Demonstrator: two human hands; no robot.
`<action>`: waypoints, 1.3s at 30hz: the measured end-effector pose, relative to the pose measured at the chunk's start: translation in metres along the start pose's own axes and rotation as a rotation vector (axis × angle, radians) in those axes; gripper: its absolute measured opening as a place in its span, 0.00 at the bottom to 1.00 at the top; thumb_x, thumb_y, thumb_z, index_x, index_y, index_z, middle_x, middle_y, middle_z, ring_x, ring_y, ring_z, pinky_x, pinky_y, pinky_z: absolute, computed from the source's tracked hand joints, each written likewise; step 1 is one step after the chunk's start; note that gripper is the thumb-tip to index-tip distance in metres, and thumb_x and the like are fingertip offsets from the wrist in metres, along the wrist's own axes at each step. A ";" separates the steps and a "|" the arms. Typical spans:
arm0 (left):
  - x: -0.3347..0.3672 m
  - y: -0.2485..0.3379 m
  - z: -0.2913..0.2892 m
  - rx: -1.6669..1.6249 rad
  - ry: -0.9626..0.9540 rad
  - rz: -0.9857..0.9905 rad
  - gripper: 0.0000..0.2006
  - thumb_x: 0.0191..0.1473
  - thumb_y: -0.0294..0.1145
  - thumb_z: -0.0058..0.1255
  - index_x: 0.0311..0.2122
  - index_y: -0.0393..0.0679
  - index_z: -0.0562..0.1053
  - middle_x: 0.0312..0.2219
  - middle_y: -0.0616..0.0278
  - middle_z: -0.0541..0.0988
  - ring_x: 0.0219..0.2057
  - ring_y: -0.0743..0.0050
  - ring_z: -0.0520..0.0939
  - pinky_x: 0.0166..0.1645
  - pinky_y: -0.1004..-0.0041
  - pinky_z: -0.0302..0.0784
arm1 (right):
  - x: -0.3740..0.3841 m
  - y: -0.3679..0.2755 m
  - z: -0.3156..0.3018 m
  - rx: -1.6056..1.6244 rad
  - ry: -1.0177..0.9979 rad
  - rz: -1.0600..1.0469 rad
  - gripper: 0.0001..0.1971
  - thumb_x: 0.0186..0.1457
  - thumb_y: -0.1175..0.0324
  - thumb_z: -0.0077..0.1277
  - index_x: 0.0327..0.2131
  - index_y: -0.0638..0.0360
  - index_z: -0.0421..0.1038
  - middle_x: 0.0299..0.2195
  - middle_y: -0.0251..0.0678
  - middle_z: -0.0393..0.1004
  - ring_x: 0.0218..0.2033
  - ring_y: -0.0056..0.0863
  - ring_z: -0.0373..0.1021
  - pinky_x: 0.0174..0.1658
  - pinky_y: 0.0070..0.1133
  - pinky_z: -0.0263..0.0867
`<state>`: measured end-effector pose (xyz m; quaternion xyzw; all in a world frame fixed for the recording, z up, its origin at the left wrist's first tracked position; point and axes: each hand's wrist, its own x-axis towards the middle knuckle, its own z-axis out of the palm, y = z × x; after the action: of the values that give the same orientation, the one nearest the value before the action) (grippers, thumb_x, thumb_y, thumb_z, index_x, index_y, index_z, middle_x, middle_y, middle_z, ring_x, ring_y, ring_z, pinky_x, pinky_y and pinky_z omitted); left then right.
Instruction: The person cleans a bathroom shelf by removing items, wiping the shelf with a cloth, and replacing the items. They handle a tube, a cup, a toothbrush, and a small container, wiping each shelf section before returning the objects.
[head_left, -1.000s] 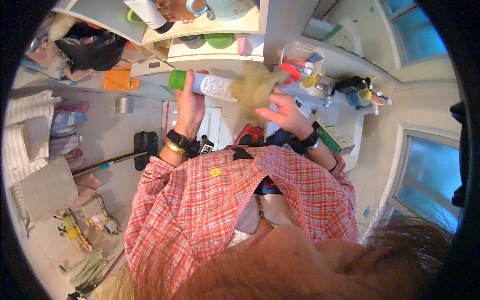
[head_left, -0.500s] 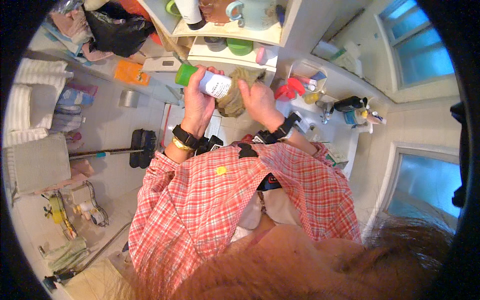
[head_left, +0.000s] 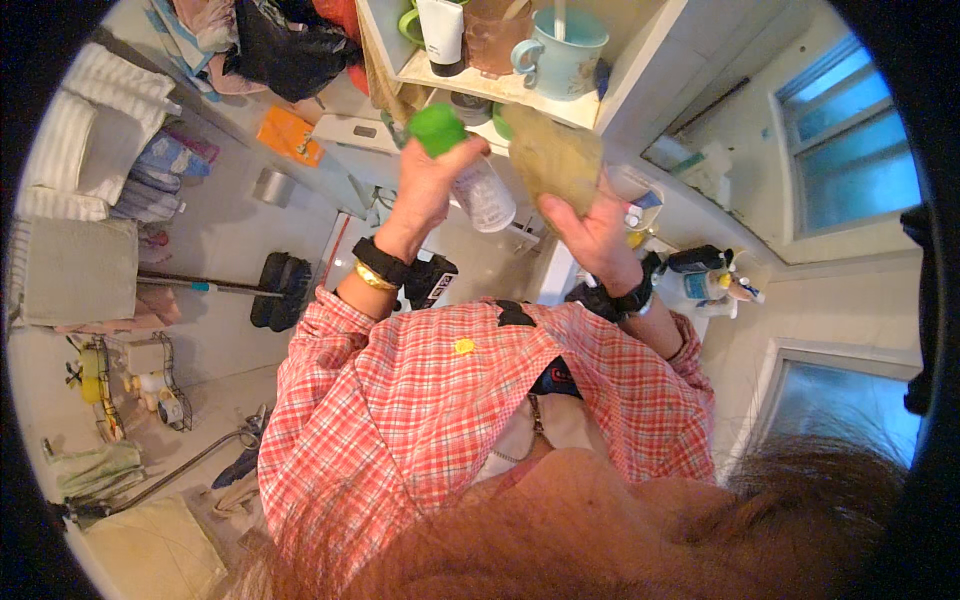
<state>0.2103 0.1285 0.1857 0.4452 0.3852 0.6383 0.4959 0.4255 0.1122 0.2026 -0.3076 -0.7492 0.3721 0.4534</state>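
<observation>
My left hand (head_left: 424, 190) is closed around a white bottle (head_left: 486, 198) with a green cap, tilted so the cap points up and left. Its printed side faces me, blurred. To the right, my right hand (head_left: 604, 236) grips the lower corner of a yellowish-brown cloth (head_left: 552, 158), which spreads upward from the fingers. A gap now lies between bottle and cloth. Both are held in front of the white shelf unit (head_left: 520, 98), above a pale sink area partly hidden by my arms.
On the shelf stand a light blue mug (head_left: 570, 58), a brown cup (head_left: 494, 40) and a white tube (head_left: 441, 35). Several toiletries (head_left: 712, 280) sit on the right ledge. At left are hanging towels (head_left: 80, 270), a black brush head (head_left: 280, 290) and an orange packet (head_left: 288, 137).
The cloth has come off the bottle's lower end. My right hand has moved right with it, spreading it out. The bottle has shifted right and tilted more steeply in my left hand.
</observation>
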 end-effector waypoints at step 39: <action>-0.026 0.088 -0.055 -0.248 -0.130 0.358 0.19 0.39 0.35 0.60 0.36 0.38 0.68 0.49 0.49 0.70 0.52 0.53 0.73 0.48 0.55 0.79 | 0.101 -0.149 -0.085 0.142 0.117 -0.186 0.17 0.58 0.67 0.50 0.49 0.64 0.65 0.40 0.36 0.74 0.40 0.24 0.72 0.46 0.23 0.68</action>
<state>0.1356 0.0821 0.2457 0.4826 0.1858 0.7285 0.4494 0.4440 0.1374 0.3995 -0.2249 -0.7185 0.3620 0.5496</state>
